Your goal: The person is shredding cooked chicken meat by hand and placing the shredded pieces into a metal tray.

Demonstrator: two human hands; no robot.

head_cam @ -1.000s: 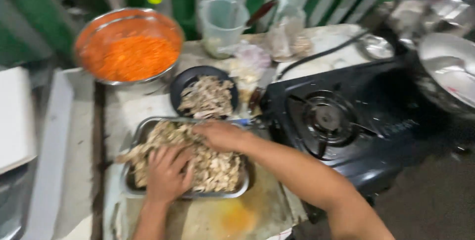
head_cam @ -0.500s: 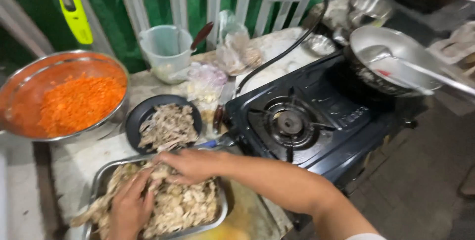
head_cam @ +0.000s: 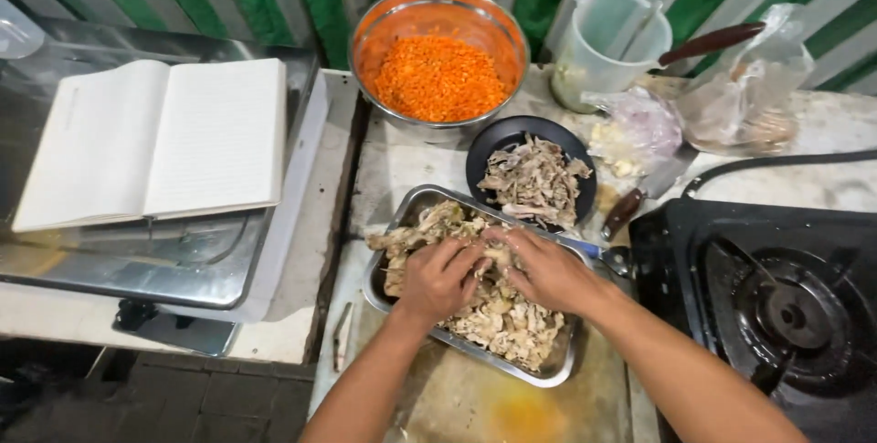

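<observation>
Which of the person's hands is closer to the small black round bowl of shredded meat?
The right hand. It lies in the metal tray just below the black round bowl, while the left hand lies further left in the same tray.

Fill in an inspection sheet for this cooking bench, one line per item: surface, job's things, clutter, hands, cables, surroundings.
Surface: pale worktop, stained, with a yellow patch near the front edge.
Job's things: rectangular metal tray of shredded cooked meat; black bowl of the same meat behind it.
Clutter: metal bowl of orange shreds, plastic jug, plastic bags, knife by the stove.
Hands: left hand and right hand both in the tray, fingers on the meat.
Cables: black hose running behind the gas stove.
Surroundings: open notebook on a steel surface at the left; green backing behind pale slats.
</observation>
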